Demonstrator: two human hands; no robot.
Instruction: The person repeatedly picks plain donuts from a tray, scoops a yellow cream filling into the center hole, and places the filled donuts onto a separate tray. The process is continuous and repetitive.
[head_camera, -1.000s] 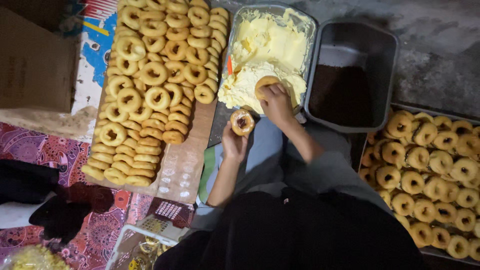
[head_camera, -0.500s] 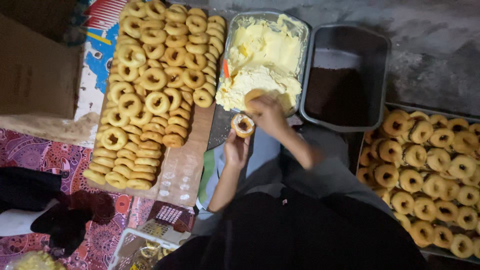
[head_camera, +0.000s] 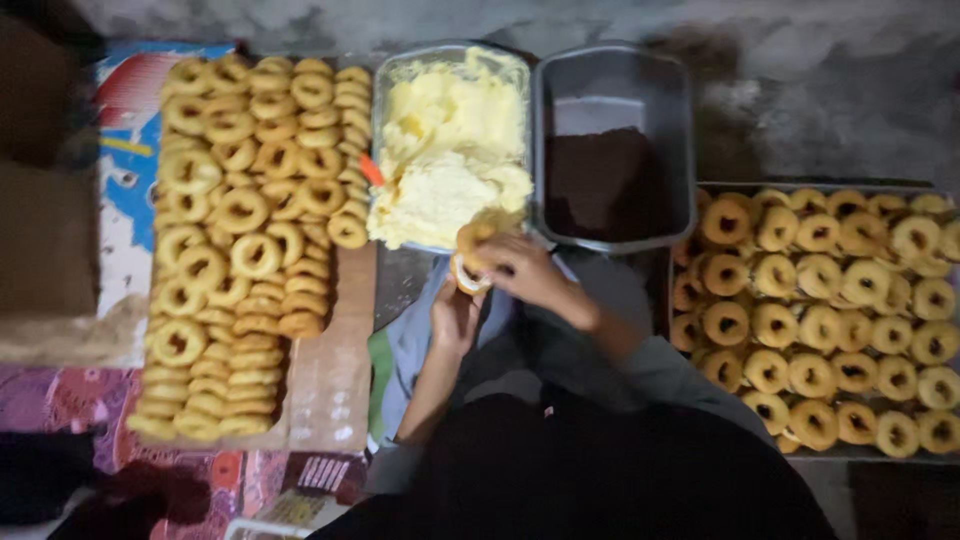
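Pinched between both hands, a ring doughnut (head_camera: 468, 270) is held just below the near edge of the clear tub of yellow cream (head_camera: 452, 150), over the grey-clad lap. The left hand (head_camera: 452, 318) is closed around the doughnut's lower side from beneath, while the right hand (head_camera: 520, 268) is curled over its top, fingers pressed onto the cream-smeared upper face; both grips are shut on the doughnut, not spread. A small orange tool (head_camera: 371, 170) is seen lying at the tub's left wall, half sunk in the cream. Just beside the tub on the right, touching or nearly touching it, a grey tub of dark brown sprinkles (head_camera: 612, 185) is set, its far half bare of filling. To the left, a board (head_camera: 340, 380) is stacked with plain doughnuts (head_camera: 250, 220) in overlapping rows, and a strip of bare board is left along its right edge and near corner. To the right, a tray (head_camera: 700, 186) is packed with more doughnuts (head_camera: 830, 300) almost to its rims, its left edge lying near the right forearm. Open room for the hands is found only in the narrow gap between the board and the tray, directly in front of the two tubs. A patterned mat (head_camera: 60, 400) is visible under the board's left edge.
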